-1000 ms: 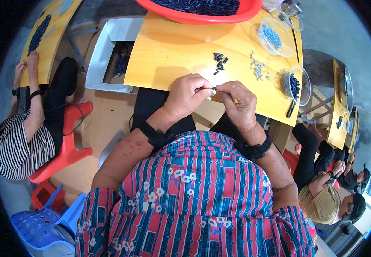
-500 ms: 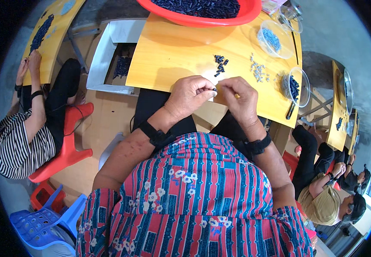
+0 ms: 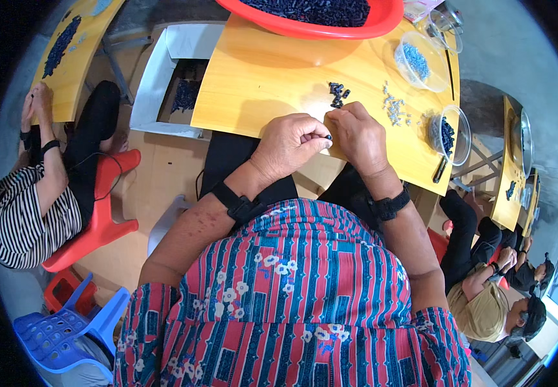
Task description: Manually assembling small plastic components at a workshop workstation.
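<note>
My left hand [image 3: 292,143] is closed in a pinch at the table's near edge, holding a small black plastic piece [image 3: 328,137] whose dark end shows at the fingertips. Beside it on the right, my right hand [image 3: 360,138] has its fingers curled together, the fingertips just short of a small pile of black pieces [image 3: 338,94]. What those fingers hold, if anything, is hidden. Right of the pile lie scattered small clear parts [image 3: 394,108] on the yellow table [image 3: 259,77].
A red basin [image 3: 318,29] full of black pieces stands at the far edge. On the right are a tub of bluish parts [image 3: 414,63], a tub of black pieces [image 3: 447,134] and a dark-handled tool [image 3: 439,169]. Left is a white box [image 3: 153,84]. Other people sit on both sides.
My right hand has moved forward toward the black pile, its fingers curling more. My left hand keeps its pinch almost in place. The whole view has shifted slightly.
</note>
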